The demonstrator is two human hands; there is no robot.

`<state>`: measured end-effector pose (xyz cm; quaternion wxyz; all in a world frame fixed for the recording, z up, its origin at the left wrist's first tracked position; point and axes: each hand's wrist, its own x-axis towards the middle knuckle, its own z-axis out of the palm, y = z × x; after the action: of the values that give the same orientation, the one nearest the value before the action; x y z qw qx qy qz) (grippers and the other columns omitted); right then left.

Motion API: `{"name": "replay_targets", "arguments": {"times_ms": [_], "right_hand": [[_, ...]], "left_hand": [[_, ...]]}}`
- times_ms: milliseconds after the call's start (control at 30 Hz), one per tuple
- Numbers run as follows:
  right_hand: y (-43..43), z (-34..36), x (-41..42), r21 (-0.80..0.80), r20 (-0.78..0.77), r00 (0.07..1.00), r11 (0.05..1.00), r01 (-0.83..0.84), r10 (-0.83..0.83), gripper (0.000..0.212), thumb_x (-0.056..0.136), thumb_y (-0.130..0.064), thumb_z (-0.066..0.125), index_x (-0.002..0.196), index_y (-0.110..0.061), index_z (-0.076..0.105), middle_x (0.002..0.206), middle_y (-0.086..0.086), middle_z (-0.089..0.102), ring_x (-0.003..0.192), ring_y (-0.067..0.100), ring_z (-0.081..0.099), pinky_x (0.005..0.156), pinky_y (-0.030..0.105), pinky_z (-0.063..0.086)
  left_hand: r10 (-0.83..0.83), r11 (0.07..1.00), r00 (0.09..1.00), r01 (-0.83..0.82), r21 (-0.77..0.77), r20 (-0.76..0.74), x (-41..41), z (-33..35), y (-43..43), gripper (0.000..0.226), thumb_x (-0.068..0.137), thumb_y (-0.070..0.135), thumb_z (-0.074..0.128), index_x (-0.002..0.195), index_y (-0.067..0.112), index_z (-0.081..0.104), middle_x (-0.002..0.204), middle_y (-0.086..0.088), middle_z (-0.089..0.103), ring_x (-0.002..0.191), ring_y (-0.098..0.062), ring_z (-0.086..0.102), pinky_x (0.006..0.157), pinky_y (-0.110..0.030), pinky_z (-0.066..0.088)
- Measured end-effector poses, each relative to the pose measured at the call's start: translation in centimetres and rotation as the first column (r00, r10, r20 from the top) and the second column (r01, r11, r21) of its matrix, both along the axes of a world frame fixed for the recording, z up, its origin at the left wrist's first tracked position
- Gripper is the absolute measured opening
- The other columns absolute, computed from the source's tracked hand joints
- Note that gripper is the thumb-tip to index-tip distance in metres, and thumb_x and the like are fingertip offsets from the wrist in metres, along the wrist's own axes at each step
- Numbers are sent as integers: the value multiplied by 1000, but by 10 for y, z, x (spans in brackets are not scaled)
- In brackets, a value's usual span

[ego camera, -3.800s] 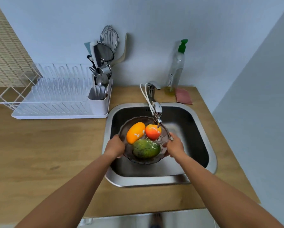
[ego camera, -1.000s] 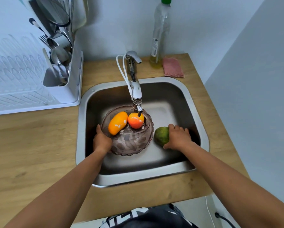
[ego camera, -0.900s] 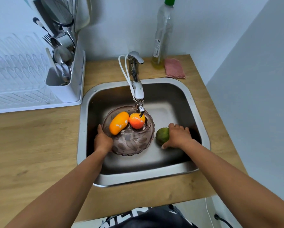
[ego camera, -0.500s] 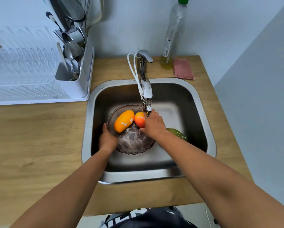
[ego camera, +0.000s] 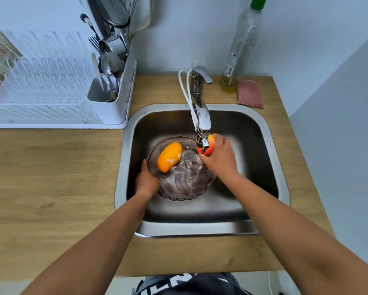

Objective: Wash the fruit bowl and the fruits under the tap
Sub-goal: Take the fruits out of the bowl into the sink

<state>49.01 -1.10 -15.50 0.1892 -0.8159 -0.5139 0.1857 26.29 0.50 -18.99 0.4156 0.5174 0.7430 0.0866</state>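
**Sink station: bowl in basin, one fruit up at the spout**

Head view.
- Edges: the sink (ego camera: 123, 167) is sitting in a wooden counter (ego camera: 51, 177), with its steel rim running all round the basin. A grey wall is closing off the counter's right edge. A white dish rack (ego camera: 40, 92) with its cutlery holder (ego camera: 112, 96) is standing just beside the sink's back-left corner. A bottle (ego camera: 240, 45) and a pink cloth (ego camera: 250, 93) are sitting behind the sink's back-right corner.
- Room: the fruit bowl (ego camera: 185, 182) is resting on the basin floor, left of centre and close to the left wall. Bare steel is showing in front of it and along the right side. The tap (ego camera: 202, 116) is reaching out over the bowl's back-right rim.
- Fruits: an orange oblong fruit (ego camera: 169, 154) is lying in the bowl's back-left part. A green fruit (ego camera: 221, 187) is lying on the basin floor just right of the bowl, mostly hidden under the right forearm.
- Hands: the left hand (ego camera: 147, 182) is gripping the bowl's left rim, thumb lying along the edge and fingers out of sight. The right hand (ego camera: 220, 158) is curling round a red-orange fruit (ego camera: 208, 149), holding it right at the spout, above the bowl's rim. Both forearms are reaching in over the sink's front rim.
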Motion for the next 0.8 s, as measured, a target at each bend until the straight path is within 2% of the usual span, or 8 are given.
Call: {"name": "replay_targets", "arguments": {"times_ms": [133, 333, 500, 633, 733, 800], "right_hand": [[-10, 0, 47, -132, 54, 988, 980, 151, -146, 79, 75, -41, 75, 140, -18, 37, 132, 18, 45, 118, 40, 52, 100, 48, 46], [-25, -19, 67, -329, 79, 989, 934, 143, -123, 75, 77, -40, 76, 134, -8, 41, 129, 24, 52, 118, 44, 54, 94, 45, 46], [-19, -25, 70, -375, 66, 988, 914, 155, -141, 79, 74, -46, 78, 133, -8, 42, 129, 22, 55, 118, 42, 56, 93, 43, 48], [-13, -19, 65, -400, 115, 988, 905, 143, -106, 86, 72, -48, 80, 136, -9, 39, 134, 22, 48, 123, 42, 50, 97, 44, 45], [-1, -6, 46, -315, 242, 970, 947, 57, 22, 83, 79, -47, 74, 143, -12, 36, 139, 19, 43, 129, 38, 43, 105, 44, 38], [8, 3, 26, -232, 279, 947, 968, -97, 161, 73, 86, -39, 69, 146, -14, 36, 142, 16, 43, 131, 35, 41, 109, 44, 34]], "left_hand": [[0, 1000, 1000, 0, 8, -5, 2, 0, 0, 82, 93, -3, 46, 159, 26, 7, 139, -21, 53, 122, -39, 55, 101, -44, 46], [-8, 1000, 1000, 8, 9, -9, 4, 1, 1, 83, 92, -3, 48, 159, 26, 8, 141, -21, 50, 125, -40, 52, 102, -46, 45], [2, 1000, 1000, -2, 10, -6, 5, 4, 0, 82, 93, -2, 48, 159, 25, 9, 141, -22, 50, 125, -40, 52, 103, -46, 44], [19, 1000, 1000, -19, 14, 12, 4, 6, 0, 82, 92, -3, 47, 159, 25, 9, 140, -21, 52, 125, -40, 53, 103, -45, 46], [32, 999, 999, -32, 12, 24, 4, 7, -1, 80, 93, -3, 46, 160, 23, 10, 143, -20, 51, 127, -39, 52, 104, -43, 43], [44, 999, 999, -44, 7, 29, 4, 7, 0, 79, 93, -3, 46, 160, 23, 10, 144, -20, 50, 128, -38, 51, 104, -42, 42]]}}
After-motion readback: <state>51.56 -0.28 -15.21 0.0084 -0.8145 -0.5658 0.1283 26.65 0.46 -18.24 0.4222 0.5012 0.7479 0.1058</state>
